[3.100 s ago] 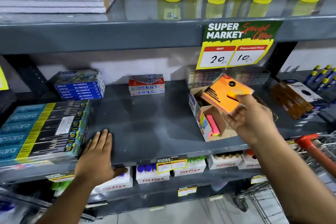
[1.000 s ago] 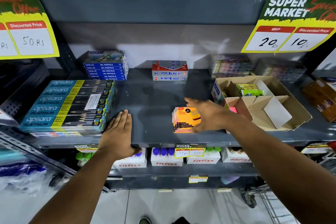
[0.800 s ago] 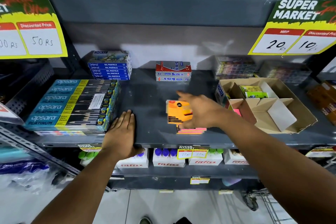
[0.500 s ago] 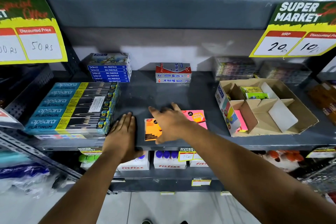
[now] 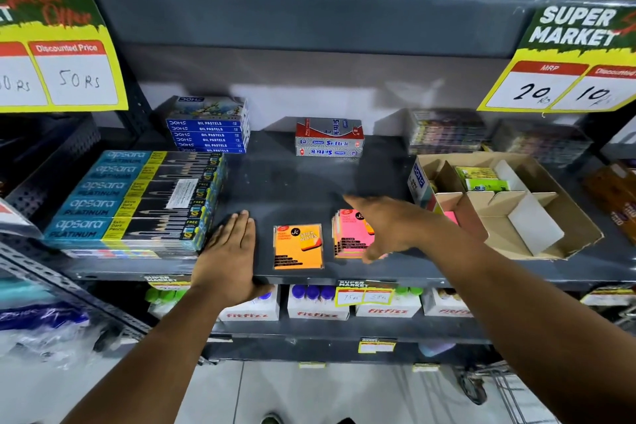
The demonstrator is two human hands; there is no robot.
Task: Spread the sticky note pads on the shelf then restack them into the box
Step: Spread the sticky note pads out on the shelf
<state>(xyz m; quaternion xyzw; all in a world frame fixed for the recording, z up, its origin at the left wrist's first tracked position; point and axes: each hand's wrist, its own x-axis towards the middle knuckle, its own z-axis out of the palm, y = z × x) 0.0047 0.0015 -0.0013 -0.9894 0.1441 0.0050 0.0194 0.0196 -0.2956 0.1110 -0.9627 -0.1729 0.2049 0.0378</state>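
Left hand: the left hand (image 5: 230, 253) lies flat and open, palm down on the front lip of the shelf (image 5: 303, 182), holding nothing; by its placing it seems to steady the person, not to work.
Right hand: the right hand (image 5: 389, 225) is spread open, fingers splayed over the pink pad stack (image 5: 351, 234); it presses or covers the stack and I cannot tell whether any pad is pinched.
Orange pad: one orange sticky note pad (image 5: 298, 246) lies flat and alone at 9 o'clock of the pink stack, near but apart, just beside the left hand; it looks laid out singly for the spread.
Pink stack: at least two pads, edges offset; exact count hidden by the hand. Probably next to be fanned out.
Box: one open cardboard box (image 5: 537, 237) at 3 o'clock of the right hand, divided into compartments; green pads (image 5: 481, 179) sit in a back compartment, a pink one (image 5: 450, 217) shows at the near-left corner.
Counts: two hands, one box, one orange pad, one pink stack.
Stage: spreading appears partly done; restacking not yet begun.
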